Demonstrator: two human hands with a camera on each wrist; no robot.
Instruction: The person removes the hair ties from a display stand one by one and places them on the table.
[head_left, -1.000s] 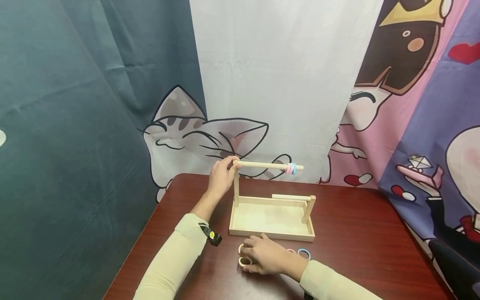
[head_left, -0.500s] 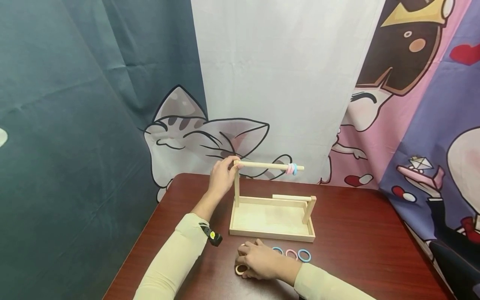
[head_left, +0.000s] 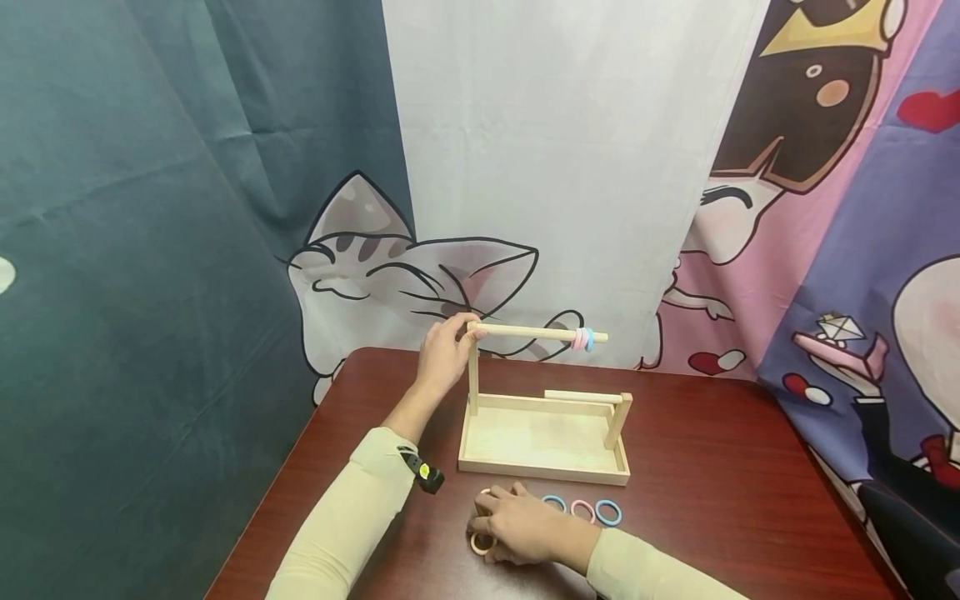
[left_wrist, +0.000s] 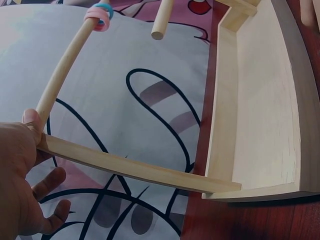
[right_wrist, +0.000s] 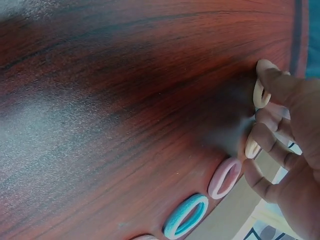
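Note:
My left hand (head_left: 444, 354) pinches the top corner of a wooden stand (head_left: 474, 375), where its tall post meets a long rod (head_left: 525, 331). In the left wrist view its thumb lies on that corner, other fingers loose. Pink rings (head_left: 578, 338) and a blue ring (head_left: 590, 340) hang near the rod's free end. On the table, my right hand (head_left: 517, 523) holds a cream ring (right_wrist: 257, 94) between thumb and a finger. Another cream ring (right_wrist: 251, 147) lies under its other fingers, partly hidden.
Right of that hand lie a pink ring (right_wrist: 216, 184) and blue rings (head_left: 609, 524) on the dark red table (head_left: 697, 467). Behind stands the stand's tray base (head_left: 540, 474), with a shorter post (head_left: 618, 421) and a short rod (head_left: 581, 396). A printed curtain (head_left: 585, 167) hangs beyond.
My right hand has moved slightly left and nearer, the cream ring sliding with it, uncovering a blue ring and more of the pink one. The left hand stays on the stand's corner.

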